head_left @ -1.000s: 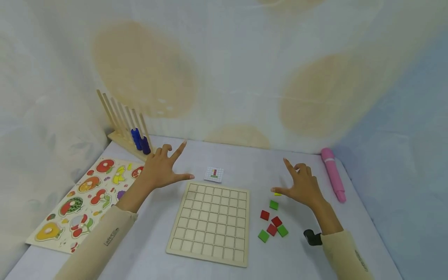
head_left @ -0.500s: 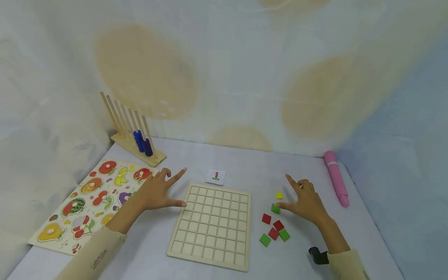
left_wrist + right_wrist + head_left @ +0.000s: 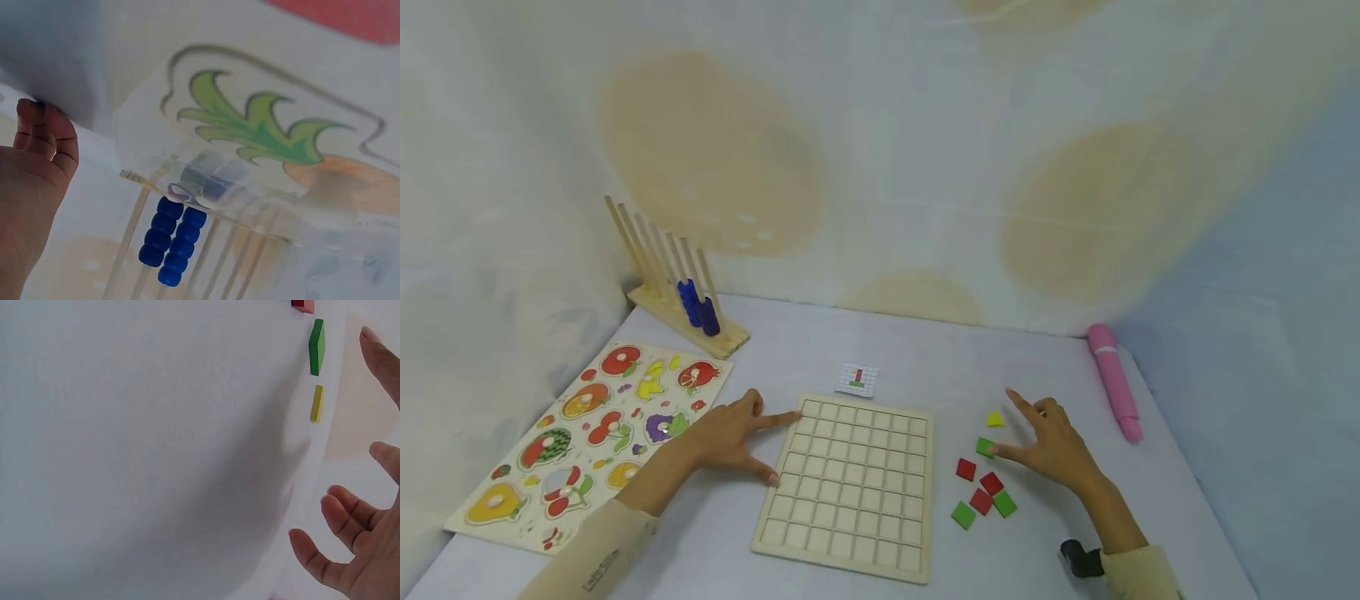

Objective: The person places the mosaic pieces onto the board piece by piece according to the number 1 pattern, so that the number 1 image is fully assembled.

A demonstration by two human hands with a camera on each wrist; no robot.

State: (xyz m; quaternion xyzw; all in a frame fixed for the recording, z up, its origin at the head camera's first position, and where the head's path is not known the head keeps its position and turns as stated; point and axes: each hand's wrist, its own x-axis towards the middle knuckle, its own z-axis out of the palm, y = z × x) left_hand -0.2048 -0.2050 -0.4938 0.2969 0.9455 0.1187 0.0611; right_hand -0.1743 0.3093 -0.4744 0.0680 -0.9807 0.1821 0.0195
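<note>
And down comes the left hand (image 3: 727, 435), which half a second ago was higher up, over the corner of the fruit peg puzzle (image 3: 587, 450) and the upper edge of the wooden grid board (image 3: 850, 492)! It has slid to the board's left side, forefinger at the edge near the top, thumb lower along it. By my reading, that puts a hand in position at the board while every tile lies off it.

Look at that left hand: thumb and forefinger spread wide, the other fingers bent in, nothing gripped. The fingertips seem to meet the board's rim, though real contact is hard to confirm.

The board sits mid-table, pattern card (image 3: 857, 379) just beyond its far edge, where both lay a moment ago. Off its right side are the tiles: three red tiles (image 3: 966, 469), three green, one small yellow tile (image 3: 995, 419), none shifted.

Over to the right hand (image 3: 1051, 450), dipped a touch lower now! Thumb and forefinger well apart, other fingers loosely bent, nothing held; the thumb hangs by the farthest green tile (image 3: 986, 447), and the right wrist view shows a gap between them
</note>
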